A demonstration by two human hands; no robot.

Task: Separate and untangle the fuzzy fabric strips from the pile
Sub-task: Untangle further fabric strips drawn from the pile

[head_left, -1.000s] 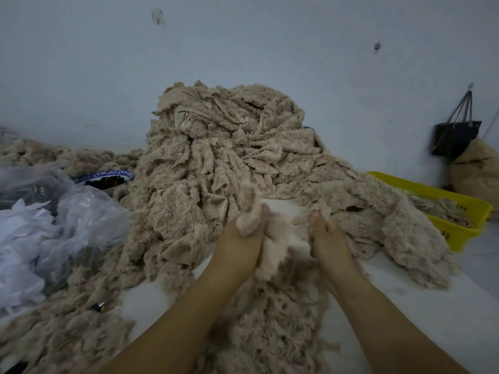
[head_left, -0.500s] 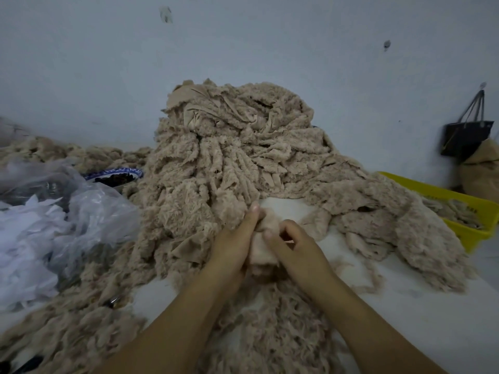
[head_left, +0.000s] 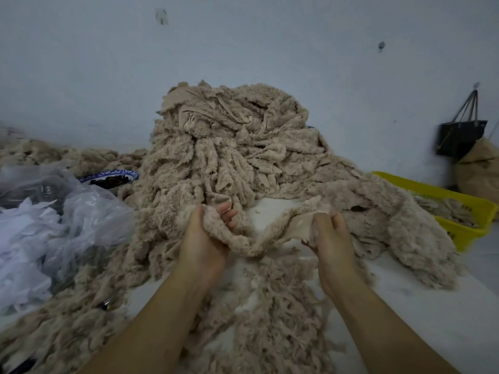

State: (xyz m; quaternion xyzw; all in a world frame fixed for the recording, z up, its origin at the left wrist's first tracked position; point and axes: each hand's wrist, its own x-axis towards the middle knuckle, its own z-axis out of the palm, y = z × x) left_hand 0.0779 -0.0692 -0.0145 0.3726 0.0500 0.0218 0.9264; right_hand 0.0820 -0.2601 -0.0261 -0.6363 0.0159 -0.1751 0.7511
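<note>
1. grips one end of a beige fuzzy strip [head_left: 251, 245] in the left hand [head_left: 205, 238], thumb and fingers curled round the fluff, fingertips poking out on top.
2. pinches the other end in the right hand [head_left: 333, 238], fingers curled tight on it, smooth backing side of the fabric showing just by the thumb.
3. holds the strip stretched between both hands, hands apart, middle sagging low over the white table [head_left: 437, 306]; cannot tell if touching it.
4. past the right hand: strip merging into the fabric on the right, cannot tell where it ends.
5. right behind the hands: big pile [head_left: 229, 152] of the same fuzzy strips, heaped against the wall [head_left: 243, 49], spilling right toward a yellow basket [head_left: 432, 188].
6. under and between the forearms: loose strips [head_left: 270, 314], thin and tangled, more of them along the left edge of the table.
7. left side: clear plastic bag [head_left: 86, 217], white scraps [head_left: 21, 238] at its near side; behind it a blue-rimmed bowl [head_left: 110, 177] with dark contents, touching the pile.
8. right side: more strips inside the basket; black bag [head_left: 461, 136] hanging on the wall, brown sack [head_left: 483, 171] just beside it.
</note>
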